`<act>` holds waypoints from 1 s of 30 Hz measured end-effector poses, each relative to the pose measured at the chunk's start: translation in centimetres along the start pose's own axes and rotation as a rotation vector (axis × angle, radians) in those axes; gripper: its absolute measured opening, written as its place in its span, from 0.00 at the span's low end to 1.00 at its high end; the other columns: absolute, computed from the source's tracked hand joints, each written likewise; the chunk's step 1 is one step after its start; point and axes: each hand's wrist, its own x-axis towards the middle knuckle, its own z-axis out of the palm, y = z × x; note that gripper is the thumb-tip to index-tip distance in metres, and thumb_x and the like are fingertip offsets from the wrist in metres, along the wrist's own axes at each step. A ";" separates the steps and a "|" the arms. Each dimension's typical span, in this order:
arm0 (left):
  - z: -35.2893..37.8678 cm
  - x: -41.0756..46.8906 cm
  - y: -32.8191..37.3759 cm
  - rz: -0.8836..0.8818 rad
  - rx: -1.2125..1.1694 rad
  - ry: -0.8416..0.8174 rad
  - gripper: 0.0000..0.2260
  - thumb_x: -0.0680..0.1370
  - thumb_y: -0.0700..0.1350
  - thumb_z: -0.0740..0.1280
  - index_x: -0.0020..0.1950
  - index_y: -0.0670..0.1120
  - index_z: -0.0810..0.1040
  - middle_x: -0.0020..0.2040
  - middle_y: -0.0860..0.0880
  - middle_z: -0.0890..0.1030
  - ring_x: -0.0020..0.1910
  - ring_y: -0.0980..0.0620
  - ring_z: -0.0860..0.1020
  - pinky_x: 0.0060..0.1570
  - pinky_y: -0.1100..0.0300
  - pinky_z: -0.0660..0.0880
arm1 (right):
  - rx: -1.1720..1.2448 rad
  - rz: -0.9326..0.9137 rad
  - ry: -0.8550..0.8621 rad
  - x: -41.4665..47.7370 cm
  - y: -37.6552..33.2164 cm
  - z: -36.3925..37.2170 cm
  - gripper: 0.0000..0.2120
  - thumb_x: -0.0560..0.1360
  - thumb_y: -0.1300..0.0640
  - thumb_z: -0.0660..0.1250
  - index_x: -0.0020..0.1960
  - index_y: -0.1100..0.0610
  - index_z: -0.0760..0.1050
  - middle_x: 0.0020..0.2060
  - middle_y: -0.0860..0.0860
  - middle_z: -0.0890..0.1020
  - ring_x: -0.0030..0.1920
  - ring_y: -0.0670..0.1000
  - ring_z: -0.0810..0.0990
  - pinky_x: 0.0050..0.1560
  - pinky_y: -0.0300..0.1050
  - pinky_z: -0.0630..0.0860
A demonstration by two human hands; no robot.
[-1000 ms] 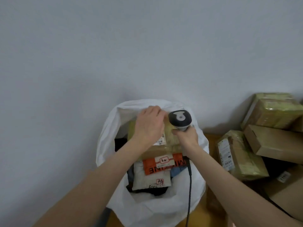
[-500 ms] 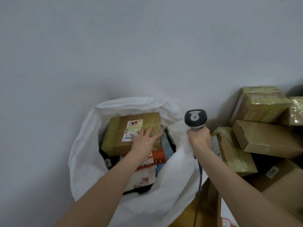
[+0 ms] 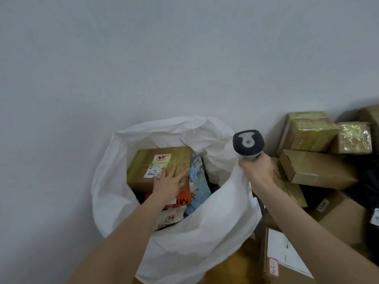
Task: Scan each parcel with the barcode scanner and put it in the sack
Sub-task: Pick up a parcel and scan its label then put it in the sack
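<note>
A white sack (image 3: 207,232) stands open against the wall. On top of its contents lies a brown taped box parcel (image 3: 143,167) with a white barcode label. My left hand (image 3: 170,183) rests flat on that parcel's near right part, fingers straight and spread. Under it lie an orange-labelled parcel (image 3: 184,198), a light blue soft parcel (image 3: 199,181) and a white one (image 3: 170,220). My right hand (image 3: 256,171) grips the handle of the black and grey barcode scanner (image 3: 248,143) at the sack's right rim, head up; its cord hangs down behind the sack.
To the right a pile of parcels leans on the wall: tape-wrapped boxes (image 3: 311,132), a plain cardboard box (image 3: 315,169), black bags (image 3: 369,181) and a box with a white label (image 3: 287,261) at the bottom. The grey wall (image 3: 143,68) is close behind.
The brown parcel has gone from being held over the sack to lying in it. My left hand has flattened on it. My right hand has carried the scanner to the sack's right rim.
</note>
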 end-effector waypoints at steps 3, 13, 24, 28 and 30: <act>-0.9 -0.8 0.2 -0.023 -0.044 -0.004 0.26 0.83 0.54 0.52 0.76 0.65 0.42 0.80 0.48 0.42 0.77 0.37 0.44 0.71 0.31 0.51 | -0.055 -0.031 -0.039 -1.1 -1.2 -0.1 0.07 0.69 0.62 0.69 0.37 0.56 0.71 0.43 0.58 0.77 0.36 0.56 0.74 0.34 0.44 0.68; -0.7 -11.1 -4.3 -0.410 0.306 -0.180 0.28 0.78 0.55 0.61 0.75 0.46 0.61 0.74 0.38 0.64 0.72 0.33 0.60 0.67 0.30 0.54 | 0.060 -0.109 -0.489 -8.7 -2.5 2.6 0.08 0.68 0.69 0.70 0.45 0.60 0.77 0.36 0.51 0.78 0.42 0.51 0.76 0.37 0.41 0.72; -0.9 -15.5 -2.1 -0.339 0.087 0.219 0.24 0.77 0.59 0.62 0.69 0.47 0.68 0.70 0.45 0.67 0.69 0.44 0.65 0.65 0.44 0.64 | 0.135 0.054 -0.483 -11.2 1.0 2.6 0.04 0.65 0.62 0.68 0.31 0.59 0.77 0.35 0.63 0.84 0.35 0.58 0.81 0.40 0.51 0.78; -1.2 -15.6 1.1 -0.310 0.048 0.340 0.28 0.77 0.60 0.63 0.71 0.47 0.65 0.72 0.45 0.65 0.71 0.45 0.63 0.68 0.45 0.61 | 0.236 0.102 -0.492 -13.0 2.0 1.1 0.06 0.68 0.63 0.69 0.32 0.60 0.77 0.23 0.55 0.78 0.24 0.51 0.73 0.28 0.42 0.72; -1.7 -15.8 2.5 -0.282 0.053 0.358 0.29 0.77 0.60 0.63 0.73 0.46 0.63 0.73 0.44 0.65 0.71 0.44 0.64 0.67 0.45 0.62 | 0.286 0.128 -0.484 -13.7 2.8 0.1 0.04 0.70 0.63 0.69 0.38 0.62 0.77 0.26 0.55 0.79 0.24 0.50 0.73 0.27 0.41 0.71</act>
